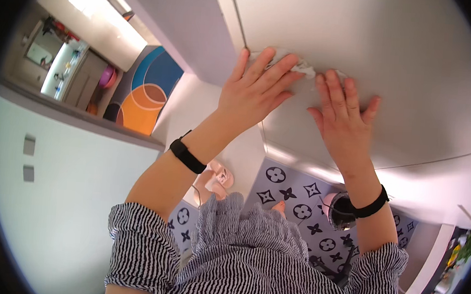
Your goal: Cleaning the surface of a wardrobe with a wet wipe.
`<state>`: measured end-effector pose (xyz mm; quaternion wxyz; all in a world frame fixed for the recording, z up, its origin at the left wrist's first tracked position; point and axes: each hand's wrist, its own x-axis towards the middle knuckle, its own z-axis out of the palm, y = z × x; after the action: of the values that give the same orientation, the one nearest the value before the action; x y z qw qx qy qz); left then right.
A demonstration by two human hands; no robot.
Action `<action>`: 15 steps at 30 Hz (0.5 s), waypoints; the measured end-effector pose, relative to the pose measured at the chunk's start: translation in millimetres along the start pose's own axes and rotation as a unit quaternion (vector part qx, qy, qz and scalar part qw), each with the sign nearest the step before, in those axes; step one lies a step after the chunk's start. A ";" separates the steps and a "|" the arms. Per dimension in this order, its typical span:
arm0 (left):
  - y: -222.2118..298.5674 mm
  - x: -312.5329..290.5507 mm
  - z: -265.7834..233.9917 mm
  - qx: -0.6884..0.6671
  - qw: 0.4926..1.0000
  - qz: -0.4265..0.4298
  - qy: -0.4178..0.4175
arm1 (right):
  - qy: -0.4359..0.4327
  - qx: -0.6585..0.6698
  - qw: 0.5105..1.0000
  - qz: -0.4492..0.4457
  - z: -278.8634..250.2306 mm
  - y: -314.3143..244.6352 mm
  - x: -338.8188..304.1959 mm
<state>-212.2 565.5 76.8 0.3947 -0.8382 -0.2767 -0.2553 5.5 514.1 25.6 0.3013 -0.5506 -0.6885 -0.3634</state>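
A crumpled white cloth or tissue (306, 70) lies against a large smooth pale panel (416, 67), perhaps a cabinet door. My left hand (254, 91) is flat over the cloth, fingers stretched out and pressing it to the panel near a vertical seam. Part of the cloth is hidden under those fingers. My right hand (345, 119) rests beside it on the same panel, fingers spread, its fingertips touching another bit of white cloth. Whether the two bits are one piece I cannot tell. Black bands circle both wrists.
Below lie a grey mat with black flower motifs (302, 212), pink slippers (222, 176) and a dark round container (342, 211). A doorway at the left shows a colourful rug (146, 94) and a pink basin (107, 77). Shelves with small items (445, 271) stand at the lower right.
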 end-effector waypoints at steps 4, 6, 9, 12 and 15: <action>1.7 -5.8 1.7 0.009 0.999 0.052 0.006 | 0.037 -0.002 0.999 0.011 4.8 -9.3 -18.4; 1.0 -8.8 -3.5 0.011 0.996 0.090 0.026 | 0.041 -0.016 0.999 0.030 -1.3 -20.3 -28.7; 9.6 0.1 -11.7 0.043 0.986 0.149 0.064 | 0.020 0.002 0.997 0.075 -21.0 -24.9 -43.3; 20.3 3.9 -21.0 0.049 0.987 0.116 0.097 | 0.069 0.051 0.987 0.133 -42.8 -32.6 -39.9; 30.7 0.7 -23.1 -0.031 0.979 0.136 0.151 | 0.136 0.048 0.975 0.167 -55.1 -54.6 -31.5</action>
<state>-196.1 530.6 74.2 0.4365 -0.8315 -0.0894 -0.3319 -40.4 444.2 21.3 0.4750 -0.5881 -0.5558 -0.3458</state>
